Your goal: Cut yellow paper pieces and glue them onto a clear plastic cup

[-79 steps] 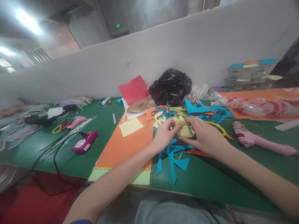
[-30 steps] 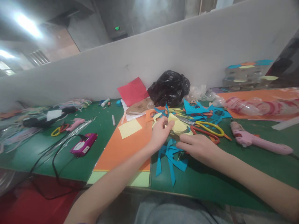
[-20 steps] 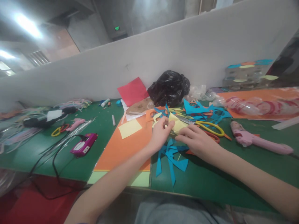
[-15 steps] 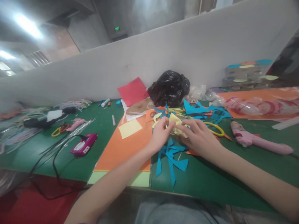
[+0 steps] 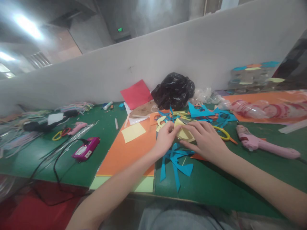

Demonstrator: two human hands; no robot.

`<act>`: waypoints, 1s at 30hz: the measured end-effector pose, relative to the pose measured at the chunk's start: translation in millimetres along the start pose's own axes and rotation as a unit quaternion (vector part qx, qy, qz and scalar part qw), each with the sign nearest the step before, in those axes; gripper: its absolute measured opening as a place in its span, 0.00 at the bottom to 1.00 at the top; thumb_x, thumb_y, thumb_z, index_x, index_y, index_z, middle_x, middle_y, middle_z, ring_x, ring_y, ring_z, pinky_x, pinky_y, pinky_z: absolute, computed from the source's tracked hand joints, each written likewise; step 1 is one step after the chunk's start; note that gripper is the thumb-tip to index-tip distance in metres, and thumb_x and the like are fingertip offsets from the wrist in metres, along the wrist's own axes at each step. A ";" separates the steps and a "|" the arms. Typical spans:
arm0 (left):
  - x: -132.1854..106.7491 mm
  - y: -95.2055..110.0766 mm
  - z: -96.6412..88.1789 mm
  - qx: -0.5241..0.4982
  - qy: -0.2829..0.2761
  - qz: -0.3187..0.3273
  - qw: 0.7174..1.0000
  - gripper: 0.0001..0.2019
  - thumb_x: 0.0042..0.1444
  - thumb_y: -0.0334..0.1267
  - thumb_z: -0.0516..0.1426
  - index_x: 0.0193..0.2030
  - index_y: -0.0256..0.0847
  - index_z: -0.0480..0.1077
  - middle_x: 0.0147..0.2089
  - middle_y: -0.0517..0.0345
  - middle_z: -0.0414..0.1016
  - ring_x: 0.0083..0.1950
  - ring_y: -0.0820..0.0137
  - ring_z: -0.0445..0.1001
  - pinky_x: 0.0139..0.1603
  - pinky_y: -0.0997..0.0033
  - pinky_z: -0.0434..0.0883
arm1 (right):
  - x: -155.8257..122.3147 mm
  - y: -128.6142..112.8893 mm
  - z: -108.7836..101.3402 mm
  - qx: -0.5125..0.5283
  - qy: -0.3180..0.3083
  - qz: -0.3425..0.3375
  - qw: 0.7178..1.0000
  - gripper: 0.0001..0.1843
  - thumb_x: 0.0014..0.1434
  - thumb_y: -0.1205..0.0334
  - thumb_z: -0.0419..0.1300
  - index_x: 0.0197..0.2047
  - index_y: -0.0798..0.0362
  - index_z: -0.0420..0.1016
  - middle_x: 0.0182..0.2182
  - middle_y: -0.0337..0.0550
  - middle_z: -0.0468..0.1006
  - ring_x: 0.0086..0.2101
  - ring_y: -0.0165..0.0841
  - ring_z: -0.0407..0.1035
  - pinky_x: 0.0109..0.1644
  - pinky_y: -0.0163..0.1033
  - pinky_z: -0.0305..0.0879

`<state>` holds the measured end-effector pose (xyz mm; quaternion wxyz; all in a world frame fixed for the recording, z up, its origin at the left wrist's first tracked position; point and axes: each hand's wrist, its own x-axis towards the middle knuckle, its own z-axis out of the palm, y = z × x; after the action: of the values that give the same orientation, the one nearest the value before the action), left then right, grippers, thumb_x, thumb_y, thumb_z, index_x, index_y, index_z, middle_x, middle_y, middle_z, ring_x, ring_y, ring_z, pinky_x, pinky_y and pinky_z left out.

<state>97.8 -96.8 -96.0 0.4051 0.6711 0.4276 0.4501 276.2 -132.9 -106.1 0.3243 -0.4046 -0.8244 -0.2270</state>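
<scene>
My left hand (image 5: 165,140) pinches the left edge of a folded yellow paper piece (image 5: 183,133) held just above the green table (image 5: 216,185). My right hand (image 5: 206,140) curls its fingers over the right side of the same piece, so both hands grip it together. Blue paper scraps (image 5: 176,159) lie under and in front of my hands. Yellow-handled scissors (image 5: 222,132) rest just behind my right hand, partly hidden by it. An orange sheet (image 5: 127,150) lies to the left, with a yellow square (image 5: 133,131) on it.
A pink glue gun (image 5: 261,145) lies at the right. A magenta glue gun (image 5: 86,148) with a black cable sits at the left. A black plastic bag (image 5: 174,89) and red paper (image 5: 137,93) stand by the white partition. Plastic bottles (image 5: 263,107) lie on orange paper at the right.
My right hand left the table by the blue scraps and rose to the yellow piece, closing on it. My left hand has kept its pinch on the piece throughout.
</scene>
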 end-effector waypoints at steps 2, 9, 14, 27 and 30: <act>-0.5 0.0 0.1 0.005 0.003 0.000 1.000 0.20 0.61 0.53 0.57 0.27 0.41 0.57 0.25 0.66 0.55 0.28 0.75 0.55 0.29 0.74 0.53 | -0.2 0.3 -0.1 0.006 0.001 0.003 1.000 0.23 0.68 0.48 0.56 0.57 0.59 0.68 0.50 0.56 0.73 0.49 0.47 0.61 0.54 0.53 0.63; -1.7 0.4 0.6 0.002 0.004 -0.004 1.000 0.22 0.60 0.54 0.57 0.27 0.41 0.55 0.24 0.67 0.54 0.27 0.76 0.53 0.29 0.74 0.53 | 1.7 -0.7 -2.7 0.009 0.009 0.004 1.000 0.17 0.70 0.55 0.55 0.54 0.58 0.69 0.47 0.54 0.75 0.47 0.46 0.63 0.53 0.51 0.62; -2.3 3.1 1.2 -0.020 -0.009 0.008 1.000 0.22 0.64 0.56 0.52 0.28 0.42 0.55 0.26 0.66 0.55 0.29 0.75 0.56 0.31 0.74 0.57 | 4.3 2.4 -5.8 0.023 0.035 -0.014 0.999 0.10 0.71 0.61 0.51 0.47 0.58 0.69 0.43 0.52 0.76 0.44 0.44 0.64 0.51 0.50 0.62; -6.0 5.5 5.6 -0.155 -0.073 0.000 0.985 0.19 0.61 0.56 0.56 0.45 0.43 0.64 0.40 0.58 0.72 0.40 0.70 0.71 0.42 0.71 0.69 | 0.8 0.7 -2.1 0.294 0.090 0.275 0.911 0.14 0.70 0.53 0.50 0.54 0.51 0.65 0.45 0.52 0.76 0.43 0.42 0.73 0.39 0.43 0.72; -3.4 5.4 7.5 -0.188 -0.077 -0.026 0.979 0.21 0.55 0.54 0.62 0.47 0.41 0.67 0.42 0.55 0.77 0.42 0.68 0.75 0.45 0.69 0.71 | 3.5 -0.2 -2.8 0.423 0.068 0.339 0.838 0.17 0.68 0.50 0.53 0.54 0.49 0.64 0.45 0.51 0.76 0.41 0.39 0.74 0.37 0.41 0.73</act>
<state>105.3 -102.8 -93.9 0.5677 0.6040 0.3200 0.4588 275.4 -132.9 -101.7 0.5758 -0.4658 -0.6272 0.2410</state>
